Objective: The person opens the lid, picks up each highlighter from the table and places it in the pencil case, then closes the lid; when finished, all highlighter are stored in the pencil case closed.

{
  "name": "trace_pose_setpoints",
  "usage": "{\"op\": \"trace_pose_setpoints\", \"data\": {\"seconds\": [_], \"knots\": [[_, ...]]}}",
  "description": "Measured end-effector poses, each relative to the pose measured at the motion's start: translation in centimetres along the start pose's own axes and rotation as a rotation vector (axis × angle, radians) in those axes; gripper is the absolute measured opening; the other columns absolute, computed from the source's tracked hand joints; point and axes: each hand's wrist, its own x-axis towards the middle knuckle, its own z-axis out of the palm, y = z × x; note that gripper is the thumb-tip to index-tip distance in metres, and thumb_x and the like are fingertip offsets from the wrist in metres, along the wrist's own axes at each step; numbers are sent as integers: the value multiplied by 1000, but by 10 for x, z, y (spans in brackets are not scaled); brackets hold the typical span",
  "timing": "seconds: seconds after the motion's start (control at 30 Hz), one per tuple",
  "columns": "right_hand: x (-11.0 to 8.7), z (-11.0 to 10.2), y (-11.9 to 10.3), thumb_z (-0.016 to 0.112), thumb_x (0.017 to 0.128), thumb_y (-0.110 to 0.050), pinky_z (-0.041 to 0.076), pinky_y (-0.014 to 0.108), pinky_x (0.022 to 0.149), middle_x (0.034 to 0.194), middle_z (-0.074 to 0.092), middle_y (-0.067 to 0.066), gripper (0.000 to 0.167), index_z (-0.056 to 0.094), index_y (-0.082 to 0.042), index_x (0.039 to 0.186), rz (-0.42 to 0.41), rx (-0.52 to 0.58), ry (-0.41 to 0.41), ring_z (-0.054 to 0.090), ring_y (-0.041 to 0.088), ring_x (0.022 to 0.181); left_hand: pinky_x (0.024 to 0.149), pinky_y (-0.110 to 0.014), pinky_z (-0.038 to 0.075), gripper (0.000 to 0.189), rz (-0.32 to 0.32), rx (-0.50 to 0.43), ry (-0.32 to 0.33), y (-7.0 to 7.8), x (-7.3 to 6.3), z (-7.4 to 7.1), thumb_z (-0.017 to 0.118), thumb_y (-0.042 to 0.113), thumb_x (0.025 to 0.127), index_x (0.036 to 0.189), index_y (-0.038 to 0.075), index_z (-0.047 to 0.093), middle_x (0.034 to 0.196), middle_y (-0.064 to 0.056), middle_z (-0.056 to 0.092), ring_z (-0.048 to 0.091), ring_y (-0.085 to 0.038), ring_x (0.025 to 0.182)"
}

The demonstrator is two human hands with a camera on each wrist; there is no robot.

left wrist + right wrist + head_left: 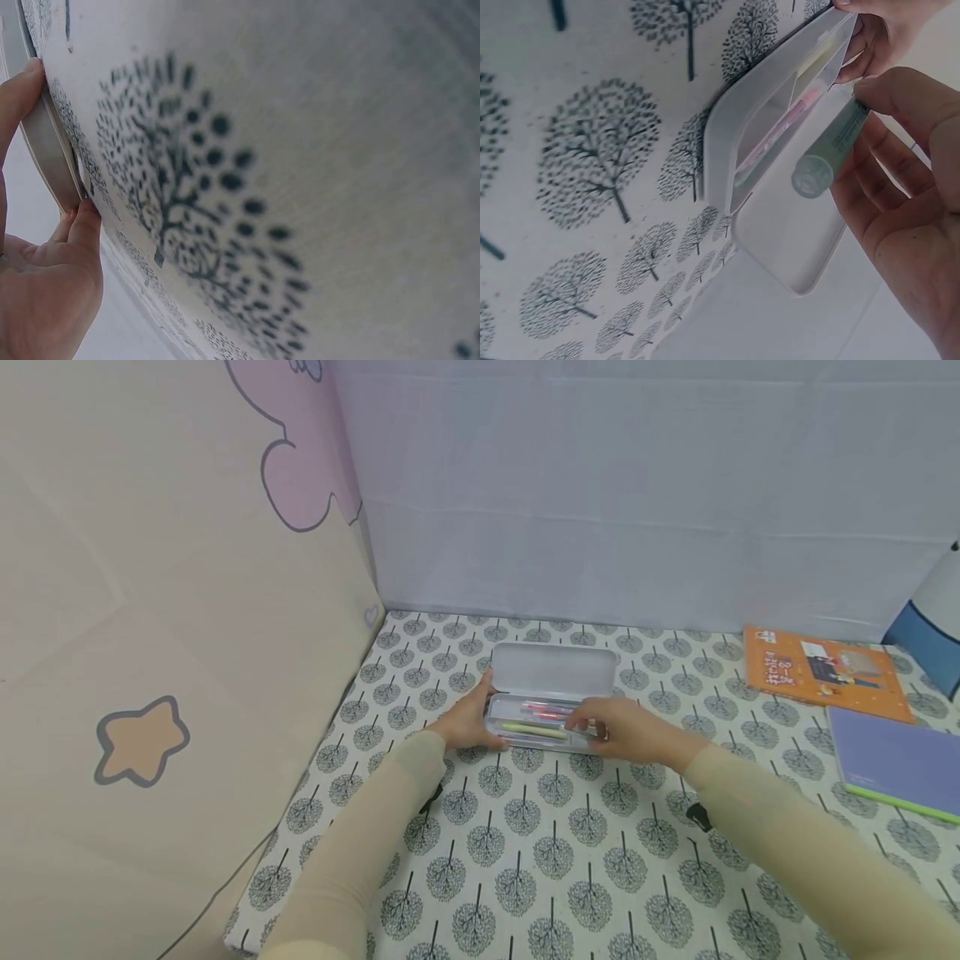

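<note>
An opened pencil case (553,670) lies on the tablecloth, its lid folded back toward the wall. My left hand (467,718) grips its left end, thumb at the near corner and fingers at the far side. Over the right end, my right hand (628,727) pinches a translucent green tube (832,146) with small print and a clear round end. In the right wrist view the tube is tilted, raised above the tray. Inside lie a yellow-green pen (534,729) and pink pens (546,710), with a divider between them. Part of the tray's right end is hidden by my right hand.
An orange book (828,681) lies at the far right, and a purple notebook (900,760) with a green edge is nearer. A blue and white object (926,635) stands at the right edge. Curtains (660,502) hang behind and at the left.
</note>
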Motion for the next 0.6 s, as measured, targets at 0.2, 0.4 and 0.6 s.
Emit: {"op": "trace_pose_setpoints", "data": {"seconds": [0.2,0.4,0.6], "knots": [[18,2,-5,72,76,-1,52,22,66,97,67,-1,37,69,-14,110,-8,-24,-25,58,9,74,117,-39,32,144,-5,-4,2,1,-1,0,94,22,55,156,22,-9,143,-2,47,50,-20,126],[35,6,-9,71,78,-3,51,24,69,97,65,-4,36,69,-17,111,-3,-18,-47,58,10,76,115,-40,34,142,10,-11,6,1,-1,-1,94,20,54,156,24,-5,141,-1,49,51,-19,124],[52,14,-11,70,76,2,52,23,69,94,66,0,36,69,-14,108,-62,28,-45,58,13,75,114,-38,36,142,11,-13,-7,4,-2,-1,93,20,55,156,24,-7,142,-2,48,51,-20,123]]}}
